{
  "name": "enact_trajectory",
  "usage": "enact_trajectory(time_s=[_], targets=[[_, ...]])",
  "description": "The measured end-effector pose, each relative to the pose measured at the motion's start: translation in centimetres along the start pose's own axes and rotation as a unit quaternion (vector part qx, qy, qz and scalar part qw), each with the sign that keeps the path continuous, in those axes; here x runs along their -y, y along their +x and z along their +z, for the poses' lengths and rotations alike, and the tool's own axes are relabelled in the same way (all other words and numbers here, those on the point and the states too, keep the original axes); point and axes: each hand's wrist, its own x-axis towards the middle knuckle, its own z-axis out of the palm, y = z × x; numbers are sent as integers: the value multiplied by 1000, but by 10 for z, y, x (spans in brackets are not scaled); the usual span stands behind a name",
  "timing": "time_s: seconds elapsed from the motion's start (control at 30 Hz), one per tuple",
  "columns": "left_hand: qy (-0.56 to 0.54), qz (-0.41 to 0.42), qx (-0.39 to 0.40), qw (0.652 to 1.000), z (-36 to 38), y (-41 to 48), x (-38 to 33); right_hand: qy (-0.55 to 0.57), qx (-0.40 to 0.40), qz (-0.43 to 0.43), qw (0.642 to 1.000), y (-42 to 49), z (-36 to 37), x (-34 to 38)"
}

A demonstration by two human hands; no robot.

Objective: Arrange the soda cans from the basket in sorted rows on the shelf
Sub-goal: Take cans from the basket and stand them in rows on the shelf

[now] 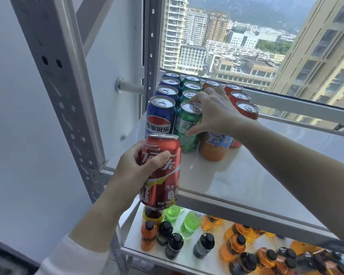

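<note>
On the white shelf [236, 175] stand four rows of cans: blue Pepsi cans [161, 116] at left, green Sprite cans beside them, then orange cans [213, 147], then red cans [246, 110] at right. My right hand [214, 114] grips the front green can [188, 126], fingers over its top edge and thumb on its side. My left hand [139, 165] holds a red Coca-Cola can [160, 173] upright in the air in front of the shelf's left front corner. The basket is out of view.
A grey perforated upright [54, 76] of the rack rises at left. The lower shelf [187, 257] carries several small bottles with orange, green and dark drinks. A window with a metal rail [306, 108] lies behind the cans.
</note>
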Motion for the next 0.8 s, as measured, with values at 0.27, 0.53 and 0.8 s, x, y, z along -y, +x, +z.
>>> enact_trajectory(time_s=[0.27,0.53,0.8], targets=[[32,24,5,999,14,-1,-9,58,-43,-5,997,-13,-17,-5],[64,75,14,995,63,2,-23,279,-9,22,960,-89,-77,-10],[126,132,54,982,131,-2,-24,290,69,89,950,-140,-89,-44]])
